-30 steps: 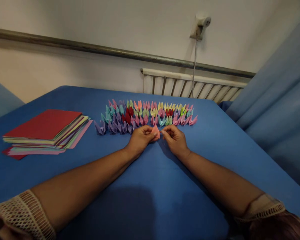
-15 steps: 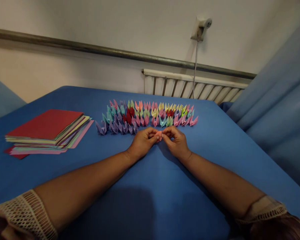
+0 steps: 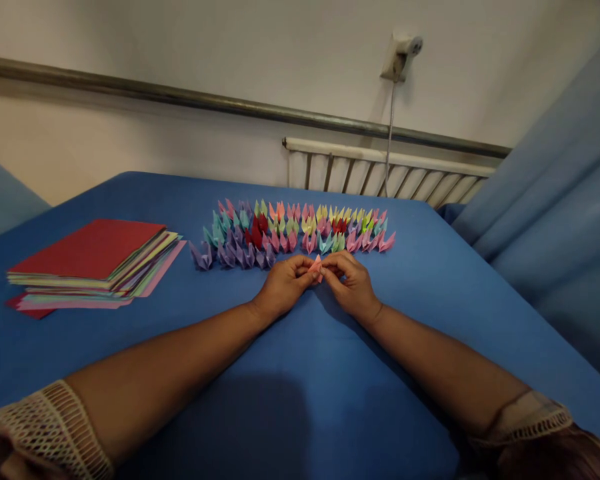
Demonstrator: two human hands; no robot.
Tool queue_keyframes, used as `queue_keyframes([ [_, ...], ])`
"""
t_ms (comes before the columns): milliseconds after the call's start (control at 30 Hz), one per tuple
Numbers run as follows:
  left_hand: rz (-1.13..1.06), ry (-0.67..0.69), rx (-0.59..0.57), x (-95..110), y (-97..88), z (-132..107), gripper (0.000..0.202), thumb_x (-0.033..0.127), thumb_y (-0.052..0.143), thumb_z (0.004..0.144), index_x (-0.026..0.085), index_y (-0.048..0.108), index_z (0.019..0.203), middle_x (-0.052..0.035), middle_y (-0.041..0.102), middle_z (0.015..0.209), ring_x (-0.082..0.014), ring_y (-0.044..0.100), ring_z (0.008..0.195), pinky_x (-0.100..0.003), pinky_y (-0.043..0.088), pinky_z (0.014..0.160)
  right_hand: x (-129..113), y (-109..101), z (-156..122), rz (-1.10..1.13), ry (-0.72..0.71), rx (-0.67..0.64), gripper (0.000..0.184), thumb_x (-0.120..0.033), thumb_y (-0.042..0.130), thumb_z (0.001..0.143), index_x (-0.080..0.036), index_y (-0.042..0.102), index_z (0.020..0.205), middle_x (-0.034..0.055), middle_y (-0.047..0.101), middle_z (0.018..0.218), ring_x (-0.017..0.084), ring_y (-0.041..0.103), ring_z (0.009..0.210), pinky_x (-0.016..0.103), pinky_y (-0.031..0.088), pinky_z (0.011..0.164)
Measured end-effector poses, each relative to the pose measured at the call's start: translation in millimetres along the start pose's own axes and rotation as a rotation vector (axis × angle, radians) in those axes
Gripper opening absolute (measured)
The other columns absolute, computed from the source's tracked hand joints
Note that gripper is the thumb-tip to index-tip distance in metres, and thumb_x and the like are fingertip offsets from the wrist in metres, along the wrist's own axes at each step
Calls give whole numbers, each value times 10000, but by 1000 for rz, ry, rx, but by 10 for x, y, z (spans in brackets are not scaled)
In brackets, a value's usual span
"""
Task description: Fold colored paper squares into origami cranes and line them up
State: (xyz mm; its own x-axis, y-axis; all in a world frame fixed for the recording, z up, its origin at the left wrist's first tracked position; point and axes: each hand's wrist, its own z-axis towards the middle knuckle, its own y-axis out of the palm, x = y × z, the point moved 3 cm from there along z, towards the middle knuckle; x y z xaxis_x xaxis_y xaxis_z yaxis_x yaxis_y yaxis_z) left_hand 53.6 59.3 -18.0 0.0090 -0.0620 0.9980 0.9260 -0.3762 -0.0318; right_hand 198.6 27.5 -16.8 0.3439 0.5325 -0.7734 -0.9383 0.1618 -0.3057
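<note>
A small folded piece of pink paper (image 3: pixel 318 266) is pinched between my two hands above the blue table cover. My left hand (image 3: pixel 285 287) grips its left side with thumb and fingers. From the right, my right hand (image 3: pixel 351 285) closes on the other side with thumb and forefinger. A pointed tip of the paper sticks up between the fingertips, while its lower part is partly hidden by them. Just beyond my hands stand several rows of folded paper cranes (image 3: pixel 307 230) in purple, teal, pink, red, yellow and green.
To the left lies a thick stack of coloured paper sheets (image 3: pixel 93 250), red on top. The blue cover (image 3: pixel 300 413) spreads over the table. Behind are a metal rail (image 3: pixel 205 100), a white radiator (image 3: pixel 395 157) and a wall socket with cord (image 3: pixel 397 59). A blue curtain (image 3: pixel 555 193) hangs at right.
The pink paper has turned between my fingers, and its pointed tip now stands upright where a more crumpled-looking shape showed before. Both hands stay in nearly the same place.
</note>
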Motion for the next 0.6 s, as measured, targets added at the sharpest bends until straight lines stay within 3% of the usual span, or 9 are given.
queue_keyframes([
  [133, -36, -32, -18, -11, 8, -3, 191, 312, 726, 730, 151, 641, 785, 1, 678, 714, -110, 634, 652, -244, 530, 683, 79, 12, 7, 43, 66, 27, 86, -271, 585, 847, -233, 648, 803, 22, 584, 810, 157, 556, 710, 301, 449, 667],
  [333, -81, -107, 38, 9, 4, -6, 205, 293, 753, 707, 139, 633, 772, 7, 658, 663, -92, 603, 564, -223, 520, 598, 197, 45, 30, 324, 313, 10, 175, -393, 639, 797, -221, 607, 779, -25, 572, 657, 126, 526, 584, 264, 432, 575],
  [600, 13, -51, 10, 11, 17, -15, 257, 383, 711, 749, 141, 623, 762, 0, 670, 656, -106, 623, 586, -214, 514, 585, 190, 78, 2, 329, 303, 33, 234, -395, 721, 730, -211, 584, 775, -29, 591, 649, 112, 533, 559, 241, 417, 530],
])
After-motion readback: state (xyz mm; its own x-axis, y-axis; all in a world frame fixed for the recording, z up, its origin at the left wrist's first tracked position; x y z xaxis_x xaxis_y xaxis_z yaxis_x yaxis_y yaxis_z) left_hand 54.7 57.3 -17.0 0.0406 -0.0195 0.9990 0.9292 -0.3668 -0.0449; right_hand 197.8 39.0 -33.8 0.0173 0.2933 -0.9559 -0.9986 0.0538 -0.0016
